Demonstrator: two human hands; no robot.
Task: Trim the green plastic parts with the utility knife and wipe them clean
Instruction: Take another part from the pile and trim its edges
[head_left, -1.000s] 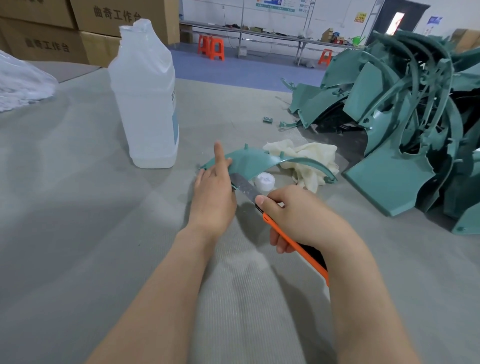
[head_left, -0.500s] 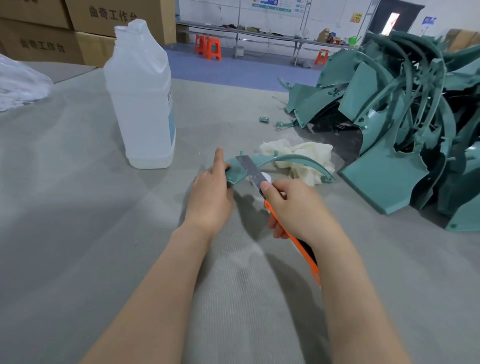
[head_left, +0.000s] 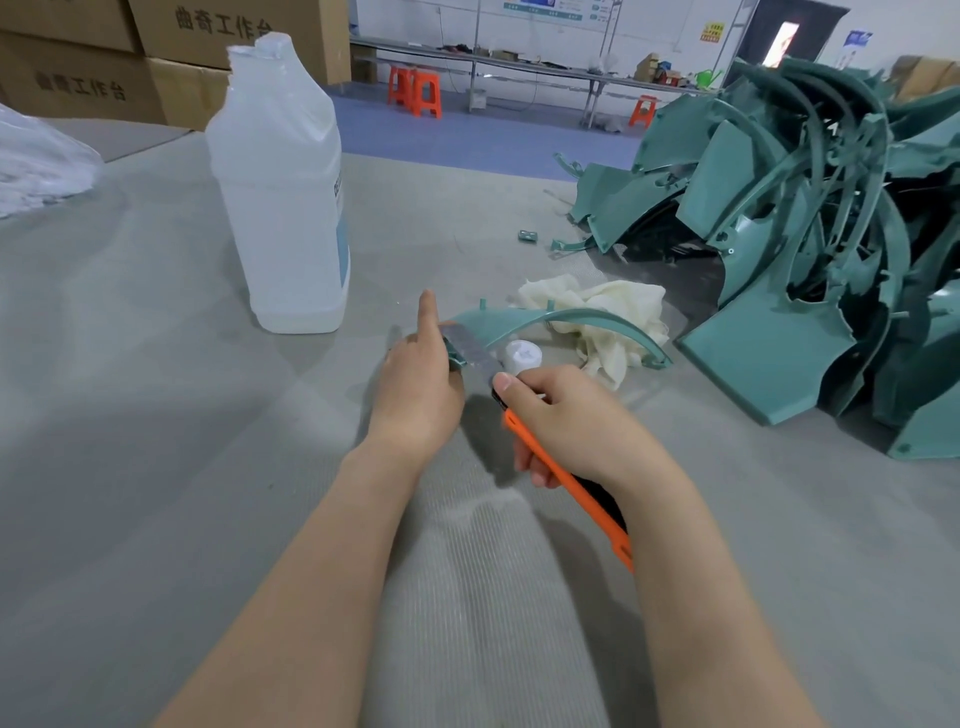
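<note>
A curved green plastic part (head_left: 561, 319) arches over the grey table at the centre. My left hand (head_left: 418, 387) grips its near left end, forefinger pointing straight up. My right hand (head_left: 566, 421) grips an orange utility knife (head_left: 571, 483), thumb on top. The extended steel blade (head_left: 475, 353) lies against the part's left end, just beside my left hand. A crumpled cream cloth (head_left: 605, 312) lies behind the part. A white bottle cap (head_left: 521, 356) sits under the arch.
A tall translucent white bottle (head_left: 283, 192), uncapped, stands to the left. A big heap of green plastic parts (head_left: 810, 223) fills the right side. A small green offcut (head_left: 529, 236) lies further back. Cardboard boxes (head_left: 104, 57) and a plastic bag (head_left: 36, 166) are at far left.
The blade has slid back down to the part's left end by my left hand, after rising higher along the part half a second ago. My left hand keeps its hold.
</note>
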